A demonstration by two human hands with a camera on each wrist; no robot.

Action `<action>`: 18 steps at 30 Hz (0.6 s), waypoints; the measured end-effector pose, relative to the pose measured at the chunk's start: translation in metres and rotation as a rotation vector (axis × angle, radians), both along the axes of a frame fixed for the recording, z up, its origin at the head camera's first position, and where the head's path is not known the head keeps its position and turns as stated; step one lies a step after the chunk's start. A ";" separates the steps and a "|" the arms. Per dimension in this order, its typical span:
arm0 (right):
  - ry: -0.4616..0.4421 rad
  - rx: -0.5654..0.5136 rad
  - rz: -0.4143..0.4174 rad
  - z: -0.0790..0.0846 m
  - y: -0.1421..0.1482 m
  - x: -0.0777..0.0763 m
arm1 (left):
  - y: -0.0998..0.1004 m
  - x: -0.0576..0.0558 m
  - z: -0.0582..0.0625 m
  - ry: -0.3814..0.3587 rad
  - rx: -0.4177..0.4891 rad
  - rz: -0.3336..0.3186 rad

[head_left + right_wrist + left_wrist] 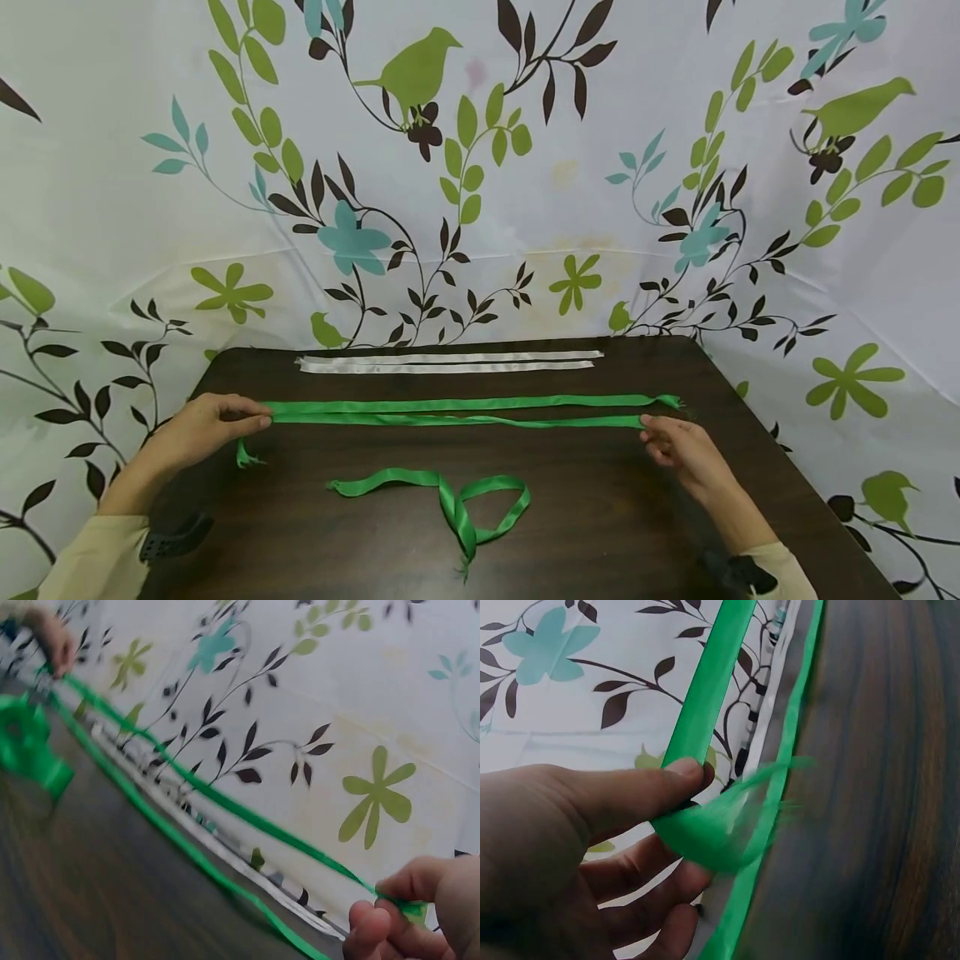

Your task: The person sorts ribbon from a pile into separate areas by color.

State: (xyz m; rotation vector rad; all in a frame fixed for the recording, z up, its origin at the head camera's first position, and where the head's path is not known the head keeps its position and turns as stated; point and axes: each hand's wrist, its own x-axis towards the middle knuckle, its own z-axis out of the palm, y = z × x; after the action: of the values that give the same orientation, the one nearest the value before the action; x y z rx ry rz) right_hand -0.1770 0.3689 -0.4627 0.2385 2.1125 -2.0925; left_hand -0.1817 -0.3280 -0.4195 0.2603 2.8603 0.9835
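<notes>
A green ribbon [465, 421] is stretched nearly straight across the table between both hands. My left hand [213, 423] pinches it near its left end between thumb and forefinger; a short frayed tail hangs below. My right hand [686, 454] pinches the other end between thumb and fingertips. In the right wrist view the held ribbon [255, 819] runs raised above the table. Just behind it a second green ribbon [480, 404] lies straight, its right end bunched. Nearer the front, a third green ribbon [461, 517] lies in a loose loop.
Two white ribbons [450, 367] lie parallel along the back of the dark wooden table [337, 558]. A white cloth [555, 167] printed with leaves and birds hangs behind the table. Dark bands [176, 537] sit at both wrists.
</notes>
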 end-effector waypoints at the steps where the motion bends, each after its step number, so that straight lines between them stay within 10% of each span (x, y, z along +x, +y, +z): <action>1: -0.021 -0.043 -0.005 0.000 0.000 -0.001 | -0.001 -0.001 -0.001 -0.001 -0.008 0.000; 6: -0.094 -0.123 -0.078 -0.003 0.004 -0.004 | -0.009 -0.005 -0.005 -0.057 -0.023 0.016; 18: -0.107 0.187 -0.187 -0.011 0.008 -0.015 | -0.023 -0.008 -0.016 -0.101 -0.113 0.054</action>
State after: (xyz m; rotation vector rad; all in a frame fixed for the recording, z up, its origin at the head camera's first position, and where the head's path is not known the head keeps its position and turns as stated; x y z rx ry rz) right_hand -0.1916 0.3773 -0.4738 0.5793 2.2997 -1.9251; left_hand -0.1901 -0.3507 -0.4359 0.1203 2.8312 0.8146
